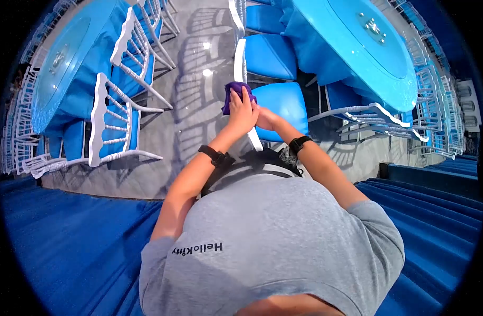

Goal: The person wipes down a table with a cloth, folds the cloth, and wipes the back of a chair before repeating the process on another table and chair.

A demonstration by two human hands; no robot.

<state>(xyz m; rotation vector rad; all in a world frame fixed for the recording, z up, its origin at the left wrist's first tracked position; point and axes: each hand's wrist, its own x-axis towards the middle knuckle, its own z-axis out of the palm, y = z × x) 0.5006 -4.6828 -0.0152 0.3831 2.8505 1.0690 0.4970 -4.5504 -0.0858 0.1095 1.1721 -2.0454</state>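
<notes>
Purple cloth [235,90] is being pressed against the white chair back [240,60] by the left hand [242,113], whose fingers are closing around it while the arm is reaching forward. The right hand [263,119] is sitting just beside it, partly hidden by it; its grip cannot be told. A blue seat [283,108] is lying beneath, and a round tabletop [331,37] is standing nearby.

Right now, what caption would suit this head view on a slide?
Left hand holds a purple cloth against a white chair back, right hand alongside, beside a blue table.
</notes>
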